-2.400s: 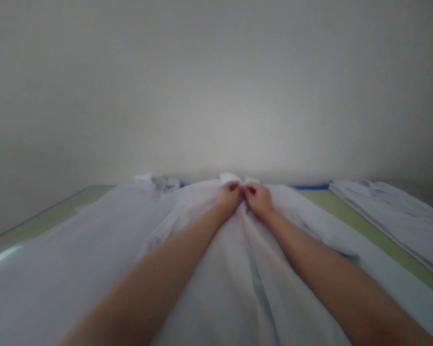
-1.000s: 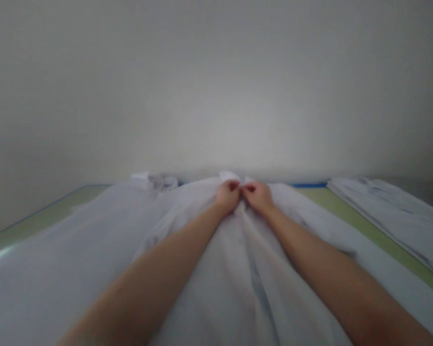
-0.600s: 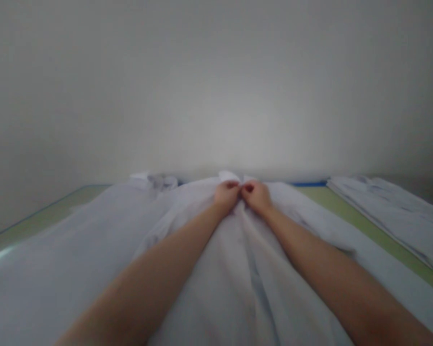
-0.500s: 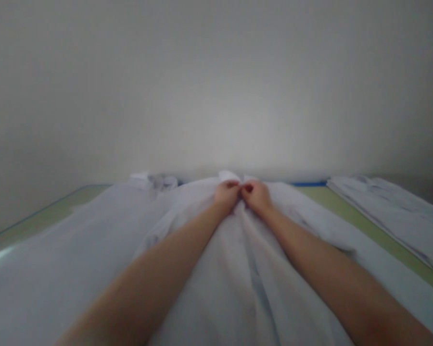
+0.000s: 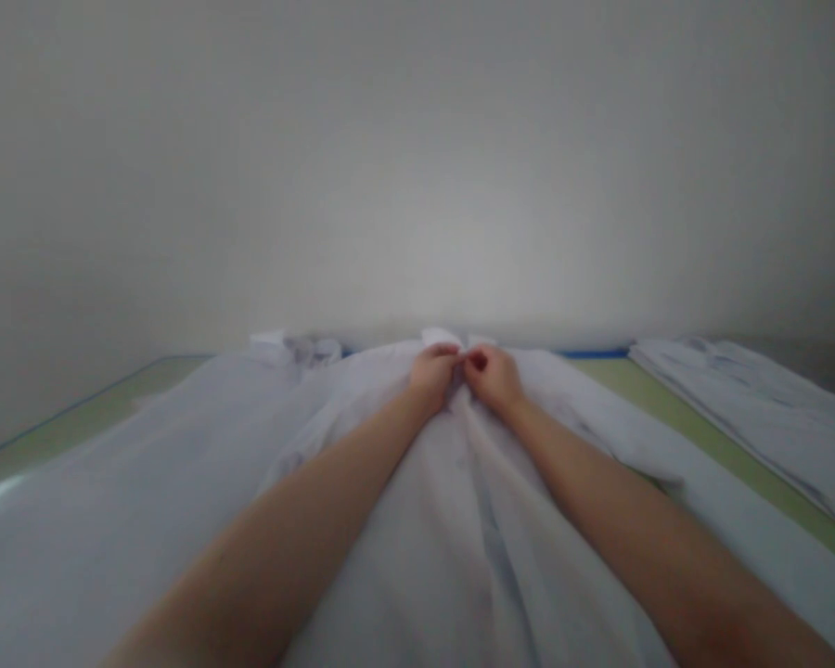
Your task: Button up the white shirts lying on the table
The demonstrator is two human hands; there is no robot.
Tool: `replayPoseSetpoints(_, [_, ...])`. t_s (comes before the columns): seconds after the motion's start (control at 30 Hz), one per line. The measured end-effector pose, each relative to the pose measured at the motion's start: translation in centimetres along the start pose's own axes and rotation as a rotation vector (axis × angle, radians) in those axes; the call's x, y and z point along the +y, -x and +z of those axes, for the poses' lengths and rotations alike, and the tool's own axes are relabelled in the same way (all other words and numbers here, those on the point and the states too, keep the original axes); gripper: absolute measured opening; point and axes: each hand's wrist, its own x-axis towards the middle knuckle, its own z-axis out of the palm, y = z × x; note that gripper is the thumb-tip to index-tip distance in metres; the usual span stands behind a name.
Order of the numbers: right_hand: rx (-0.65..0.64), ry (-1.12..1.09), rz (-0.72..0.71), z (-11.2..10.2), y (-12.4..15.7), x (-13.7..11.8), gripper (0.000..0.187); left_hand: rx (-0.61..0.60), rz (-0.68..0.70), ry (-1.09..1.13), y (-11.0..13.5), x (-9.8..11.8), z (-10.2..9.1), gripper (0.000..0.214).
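Note:
A white collared shirt lies spread out before me, its collar at the far end and its front running toward me in loose folds. Just below the collar, my left hand pinches the front edge of the cloth. My right hand meets it there, thumb and forefinger closed on the other side of the front. The fingertips nearly touch, and whatever small part lies between them is hidden. One sleeve stretches out to the right, beneath my right forearm.
Another white garment with a collar lies on the left. Folded white clothing rests at the right. Underneath is a green mat with a blue edge, and a plain wall rises behind.
My left hand has shifted very slightly left and up, its fingers still at the shirt front. The right hand holds almost the same place.

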Motion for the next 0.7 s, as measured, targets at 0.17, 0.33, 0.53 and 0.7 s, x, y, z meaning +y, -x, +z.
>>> replayPoseSetpoints(0.17, [0.008,-0.068,-0.070,0.3,0.0,0.9,0.017,-0.019,0.098,-0.093,-0.3,0.0,-0.4,0.021])
replayPoseSetpoints(0.33, [-0.016,-0.074,-0.061,0.5,0.0,1.2,0.016,-0.038,0.324,-0.350,-0.1,-0.1,-0.6,0.025])
replayPoseSetpoints(0.53, [-0.017,-0.094,0.036,0.3,-0.2,1.2,0.018,-0.126,0.515,-0.518,1.2,0.4,-0.4,0.034])
replayPoseSetpoints(0.7, [-0.034,-0.112,0.090,0.8,-0.5,1.5,0.021,-0.132,0.521,-0.543,1.5,0.5,-0.6,0.040])
